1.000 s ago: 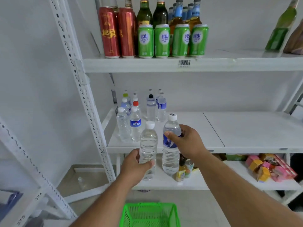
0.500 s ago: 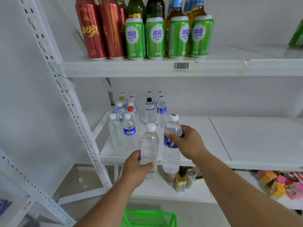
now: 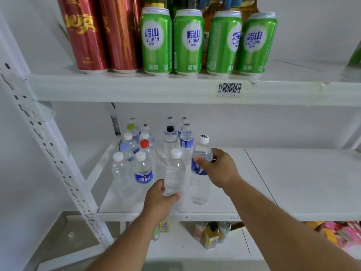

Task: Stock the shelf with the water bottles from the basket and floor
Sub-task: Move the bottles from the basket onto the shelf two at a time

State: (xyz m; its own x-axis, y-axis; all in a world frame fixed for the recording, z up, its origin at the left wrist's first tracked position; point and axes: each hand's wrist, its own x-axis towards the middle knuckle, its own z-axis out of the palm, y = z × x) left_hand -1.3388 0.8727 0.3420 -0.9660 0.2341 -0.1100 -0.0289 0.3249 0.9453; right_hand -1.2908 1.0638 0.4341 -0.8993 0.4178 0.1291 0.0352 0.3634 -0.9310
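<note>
**Q:** What does the figure show, and where is the risk?

**A:** The left hand (image 3: 159, 200) has its fingers wrapped around the base of an unlabelled water bottle (image 3: 174, 173). The right hand (image 3: 218, 169) clasps the shoulder of a blue-labelled water bottle (image 3: 200, 173), thumb pressed on the near side. Both bottles are upright over the front of the middle shelf (image 3: 293, 182). Whether their bases rest on it cannot be told.

**Q:** What could go wrong from here?

**A:** Probably a knock-on fall. The stocked cluster (image 3: 148, 151) stands at ten to twelve o'clock of the held pair, and the bottle with the blue label band (image 3: 143, 169) is just beside the left hand's bottle. A push further in at that angle could tip it into the ones behind. The low grip on a tall, thin-walled bottle also lets its top sway. A bottle released near the shelf lip at six o'clock could topple off.

**Q:** How many of each thing?

**A:** Two bottles are held. About thirteen caps show in the cluster; the rear ones are blurred, so that count is approximate. One cap is red (image 3: 144, 143), one black (image 3: 170, 128), one yellow-green (image 3: 130, 126). At twelve o'clock, the upper shelf (image 3: 136, 89) carries four green Laoshan cans (image 3: 156, 42) and two tall red cans (image 3: 86, 36), with cropped bottles behind that cannot be counted. One barcode tag (image 3: 229, 89) sits on its edge. No basket appears in view.
</note>
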